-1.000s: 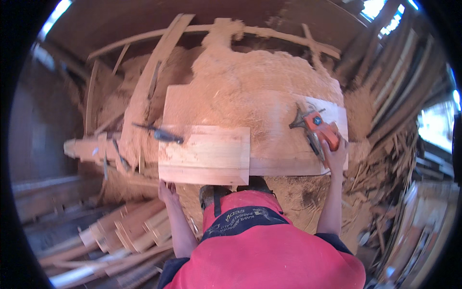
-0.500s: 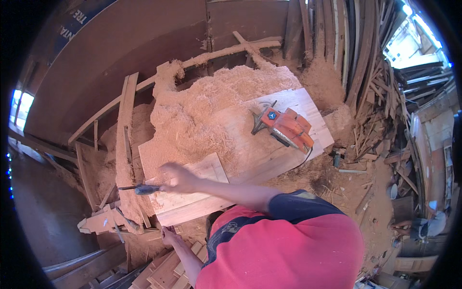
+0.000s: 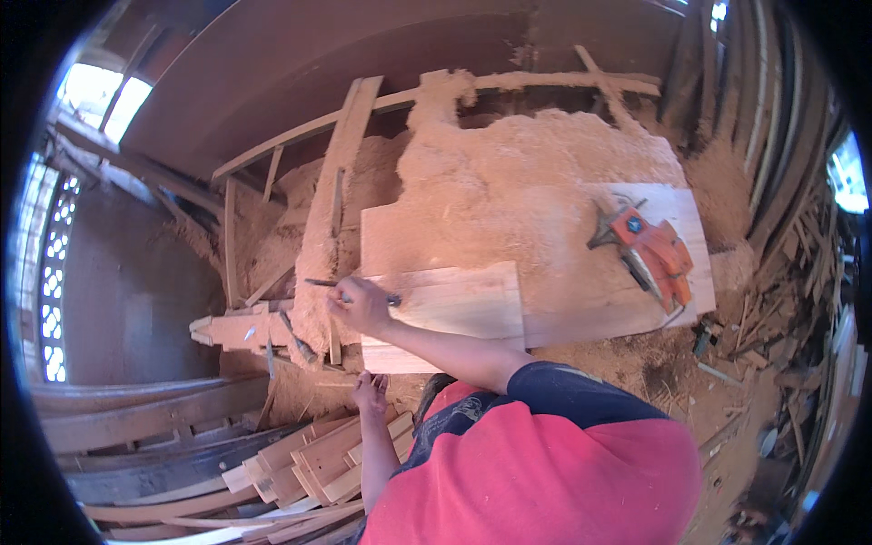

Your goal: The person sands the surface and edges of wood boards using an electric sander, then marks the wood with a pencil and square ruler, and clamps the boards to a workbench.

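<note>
A pale wooden board (image 3: 459,304) lies at the left end of a larger, shavings-covered wooden surface. My right hand (image 3: 361,307) is closed over the board's left end, its fingers wrapped round a slim dark hand tool (image 3: 320,282). The tool's thin shaft sticks out to the left, and the end of its dark handle shows right of the hand. Just below the board's lower left corner is my left hand (image 3: 370,393), with its fingers bent in and their tips at the board's edge. What they grip, if anything, is too small to make out.
An orange electric planer (image 3: 656,259) rests on the surface's right part. Wood shavings (image 3: 527,173) heap up along the back. A shavings-covered beam (image 3: 331,213) stands at the left. Cut wooden pieces (image 3: 318,459) are stacked at the lower left; long planks (image 3: 781,100) lean at the right.
The view has swung left, so the bench appears farther right. My right hand has closed round the tool, which stuck out left of it before. My left hand stays by the board's near corner.
</note>
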